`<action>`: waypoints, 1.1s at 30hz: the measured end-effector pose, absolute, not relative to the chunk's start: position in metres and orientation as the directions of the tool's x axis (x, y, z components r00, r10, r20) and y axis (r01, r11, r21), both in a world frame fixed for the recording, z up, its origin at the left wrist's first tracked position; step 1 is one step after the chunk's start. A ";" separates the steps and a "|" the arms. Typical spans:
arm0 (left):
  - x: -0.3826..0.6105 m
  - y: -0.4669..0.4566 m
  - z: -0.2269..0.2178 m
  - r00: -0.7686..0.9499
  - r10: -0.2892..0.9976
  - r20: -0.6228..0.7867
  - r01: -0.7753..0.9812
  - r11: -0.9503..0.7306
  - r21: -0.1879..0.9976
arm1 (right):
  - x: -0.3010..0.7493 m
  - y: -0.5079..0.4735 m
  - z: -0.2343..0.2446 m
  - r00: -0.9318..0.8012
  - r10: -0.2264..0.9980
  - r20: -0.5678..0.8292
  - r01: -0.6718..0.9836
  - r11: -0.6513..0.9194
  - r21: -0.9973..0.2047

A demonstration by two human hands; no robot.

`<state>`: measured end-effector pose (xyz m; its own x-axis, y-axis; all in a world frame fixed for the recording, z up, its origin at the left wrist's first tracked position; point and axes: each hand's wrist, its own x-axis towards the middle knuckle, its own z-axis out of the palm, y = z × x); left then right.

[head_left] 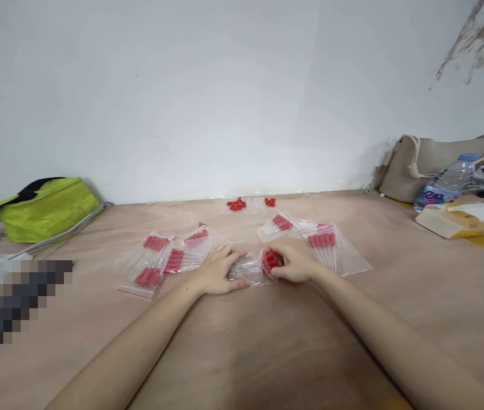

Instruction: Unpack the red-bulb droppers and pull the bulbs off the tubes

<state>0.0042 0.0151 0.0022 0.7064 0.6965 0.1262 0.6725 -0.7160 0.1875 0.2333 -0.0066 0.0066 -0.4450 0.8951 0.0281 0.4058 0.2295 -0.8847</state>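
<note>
Both my hands meet over a clear zip bag of red-bulbed droppers (254,267) lying on the wooden table (246,353). My left hand (218,269) presses on the bag's left end, fingers curled onto the plastic. At the bag's right end my right hand (292,262) is closed around the red bulbs. Several more filled bags lie around: two at the left (150,262) (191,247), one behind (277,226) and one at the right (331,250).
Loose red bulbs (237,204) lie near the wall at the back. A lime green bag (41,208) sits at the far left. A beige tote (430,165), a water bottle (449,182) and a cardboard box (459,219) stand at the right.
</note>
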 end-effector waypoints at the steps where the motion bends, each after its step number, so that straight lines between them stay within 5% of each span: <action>1: 0.003 0.015 0.003 0.706 0.697 0.123 0.675 -0.716 0.181 | 0.236 -0.005 0.005 -0.433 0.901 -0.005 0.349 0.162 -0.923; 6: 0.000 0.018 0.004 0.699 0.707 0.109 0.685 -0.705 0.184 | 0.252 0.002 0.002 -0.405 0.896 -0.180 0.228 -0.091 -0.969; 10: -0.001 0.020 0.003 0.698 0.708 0.106 0.686 -0.704 0.184 | 0.253 0.003 0.002 -0.435 0.881 -0.184 0.104 -0.154 -0.983; 17: -0.002 0.020 0.004 0.710 0.696 0.103 0.683 -0.717 0.139 | 0.254 0.012 -0.004 -0.237 0.940 -0.245 -0.060 -0.266 -0.962; 23: -0.008 0.018 0.018 0.666 0.746 0.014 0.743 -0.665 0.078 | 0.292 0.018 0.016 -0.179 0.966 -0.184 -0.032 -0.193 -0.981; 28: -0.013 0.013 0.036 0.498 0.851 -0.165 0.864 -0.503 0.017 | 0.308 0.023 0.027 0.055 0.989 -0.134 -0.091 -0.129 -0.987; 30: -0.011 0.010 0.040 0.446 0.878 -0.173 0.892 -0.453 0.000 | 0.298 0.027 0.025 0.137 0.990 -0.007 -0.069 0.003 -0.998; 33: -0.002 0.008 0.039 0.516 0.856 0.029 0.854 -0.517 0.054 | 0.270 0.030 0.016 0.189 0.934 0.302 0.162 0.274 -0.948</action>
<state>-0.0022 0.0076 0.0386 0.5159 0.8561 0.0293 0.8544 -0.5168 0.0537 0.2700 0.0301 0.0156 0.1886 0.9345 0.3019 0.1623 0.2735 -0.9481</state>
